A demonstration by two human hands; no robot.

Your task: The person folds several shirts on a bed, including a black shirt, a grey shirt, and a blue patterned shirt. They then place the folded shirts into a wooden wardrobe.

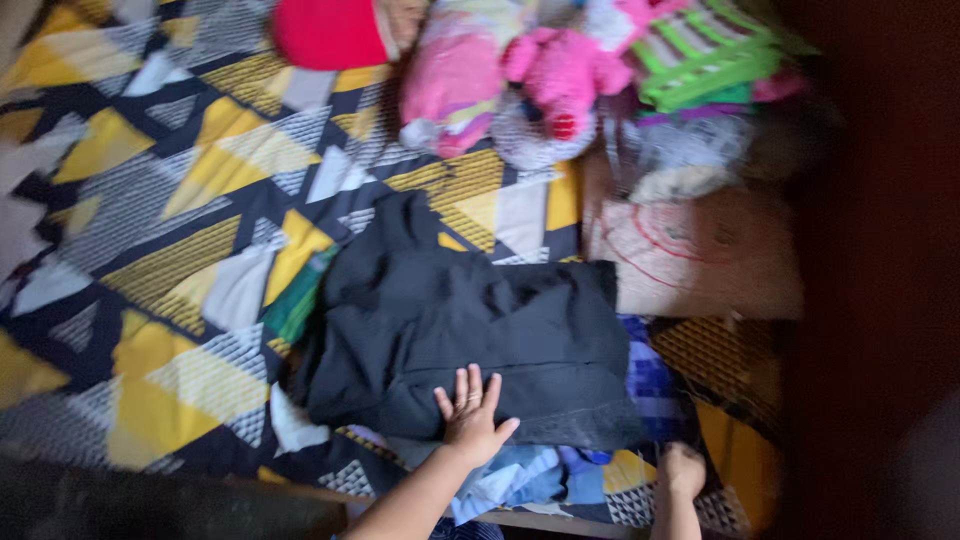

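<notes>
Bed (150,200) with patterned sheet carries black garment (470,330), centre frame. Left hand (472,415) presses flat, fingers spread, pinning its lower edge. Right hand (683,470), lower right, fisted; contents indeterminable. Plush toys (520,75) top.

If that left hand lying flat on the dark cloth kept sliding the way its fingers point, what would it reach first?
The left hand points up the bed. It would cross more of the black garment, then likely the patterned bedspread before the pink stuffed toys; depth is hard to judge.
</notes>
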